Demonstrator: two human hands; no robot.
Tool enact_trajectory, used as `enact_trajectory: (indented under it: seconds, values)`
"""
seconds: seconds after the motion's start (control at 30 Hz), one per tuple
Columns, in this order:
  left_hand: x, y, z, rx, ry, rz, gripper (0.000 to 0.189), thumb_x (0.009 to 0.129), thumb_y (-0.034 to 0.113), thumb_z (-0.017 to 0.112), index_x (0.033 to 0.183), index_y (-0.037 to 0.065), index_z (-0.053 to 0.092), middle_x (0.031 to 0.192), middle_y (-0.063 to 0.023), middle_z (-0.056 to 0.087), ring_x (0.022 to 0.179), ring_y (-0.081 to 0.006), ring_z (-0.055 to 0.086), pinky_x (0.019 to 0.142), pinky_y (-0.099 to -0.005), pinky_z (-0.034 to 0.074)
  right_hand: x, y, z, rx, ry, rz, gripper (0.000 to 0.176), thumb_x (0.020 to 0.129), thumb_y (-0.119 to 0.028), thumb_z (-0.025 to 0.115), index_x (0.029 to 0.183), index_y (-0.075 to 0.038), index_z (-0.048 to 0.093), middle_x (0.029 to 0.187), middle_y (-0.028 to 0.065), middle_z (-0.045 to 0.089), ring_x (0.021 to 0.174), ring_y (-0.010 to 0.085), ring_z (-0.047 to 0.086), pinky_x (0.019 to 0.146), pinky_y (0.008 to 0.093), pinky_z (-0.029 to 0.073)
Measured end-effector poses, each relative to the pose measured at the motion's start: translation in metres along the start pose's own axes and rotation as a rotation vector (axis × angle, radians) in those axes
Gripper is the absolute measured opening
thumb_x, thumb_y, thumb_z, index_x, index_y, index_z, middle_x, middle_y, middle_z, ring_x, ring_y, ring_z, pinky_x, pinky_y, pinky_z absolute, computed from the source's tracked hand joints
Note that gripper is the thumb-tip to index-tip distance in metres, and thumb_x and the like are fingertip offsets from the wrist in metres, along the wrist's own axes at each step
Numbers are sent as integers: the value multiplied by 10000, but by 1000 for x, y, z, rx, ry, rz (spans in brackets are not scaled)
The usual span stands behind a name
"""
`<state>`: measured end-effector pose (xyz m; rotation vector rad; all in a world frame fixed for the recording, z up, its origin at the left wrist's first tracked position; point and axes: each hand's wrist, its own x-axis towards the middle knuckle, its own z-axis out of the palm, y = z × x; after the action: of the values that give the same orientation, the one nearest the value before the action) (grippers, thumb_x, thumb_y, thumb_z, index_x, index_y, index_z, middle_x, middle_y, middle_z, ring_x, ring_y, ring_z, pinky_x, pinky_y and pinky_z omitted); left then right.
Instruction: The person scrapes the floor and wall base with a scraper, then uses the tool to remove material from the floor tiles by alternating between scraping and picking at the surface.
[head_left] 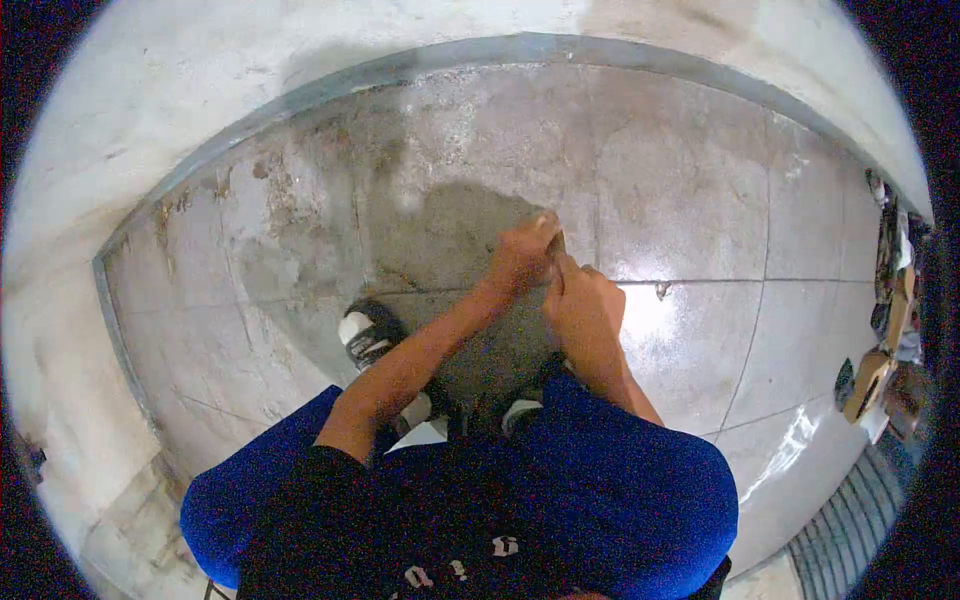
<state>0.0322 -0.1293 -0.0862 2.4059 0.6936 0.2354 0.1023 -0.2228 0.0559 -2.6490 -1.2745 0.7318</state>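
Both hands meet in front of me, above the tiled floor (680, 210). My left hand (522, 253) is closed, fingers curled, at the upper end of a thin brownish strip (558, 246). Just below and to the right, my right hand (585, 308) is closed around the strip's lower part, its thumb pointing up along it. The strip is small and partly covered by the fingers, so its kind does not show. A bottle cannot be seen in either hand, nor any other thing.
A black-and-white shoe (368, 332) stands on the floor left of my forearm. Blue-clad knees (630, 480) flank my arms. Cardboard and mixed clutter (870, 385) lie along the right side, near a ribbed grey panel (850, 520). A pale wall (200, 90) with grey skirting curves around the back.
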Motion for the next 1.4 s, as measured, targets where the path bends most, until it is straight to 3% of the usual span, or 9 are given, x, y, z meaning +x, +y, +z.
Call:
enact_trajectory:
  seconds: [0.4,0.53,0.7,0.8,0.87,0.93,1.03,1.17,1.4]
  values:
    - [28,-3,-25,-110,60,-90,197,806,170,538,963,56,573,1076,-187,591,980,-350,581,772,-451,493,41,-20,-29,2,83,-120,164,857,-232,571,946,-125,658,801,170,659,738,367,638,615,454,492]
    - [26,-9,7,-22,450,-14,141,781,163,569,858,44,570,998,-199,596,930,-359,584,784,-450,488,41,-12,-5,-14,83,-106,180,858,-239,575,990,-152,662,804,162,663,740,365,640,615,453,492]
    - [77,-88,0,112,538,-68,355,789,204,563,1126,96,589,1228,-170,557,1028,-355,575,873,-452,474,103,-35,21,99,238,-266,208,868,-251,578,1038,-163,660,818,168,667,740,358,646,629,415,503]
    - [78,-78,-115,199,-202,-41,399,773,224,585,1147,88,576,1181,-161,581,1004,-357,577,877,-451,471,107,-30,3,121,267,-347,263,864,-278,585,1070,-128,649,834,180,667,736,359,647,639,420,503]
    - [52,-110,-154,220,-27,163,190,708,193,608,734,6,626,795,-218,634,813,-376,623,746,-461,502,94,-10,-9,133,258,-304,290,868,-288,583,1081,-101,646,854,181,670,745,357,649,649,420,503]
    - [12,-135,-216,338,52,313,269,727,220,618,918,31,624,855,-203,641,803,-387,624,715,-480,506,88,14,-19,180,290,-218,294,882,-285,576,1078,-79,651,877,173,674,767,349,657,660,406,505]
    - [-50,-150,-327,666,-596,-8,451,846,277,598,1240,74,514,1217,-151,551,1106,-339,532,951,-443,421,66,35,-32,60,159,-98,282,891,-258,573,1069,-54,654,937,164,674,804,333,665,686,379,514]
    - [-103,-147,-413,983,-1108,-408,463,752,281,649,1144,51,563,1087,-175,604,1038,-329,572,912,-438,444,11,57,0,239,-70,-298,283,852,-168,618,1097,-27,635,972,173,672,870,289,659,756,348,503]
    - [-111,-160,-390,504,-513,-64,452,764,352,658,1115,73,604,1062,-165,614,1000,-322,588,859,-447,477,-59,5,49,149,-526,-451,340,838,-101,584,1178,-85,587,997,186,652,914,345,632,801,388,494]
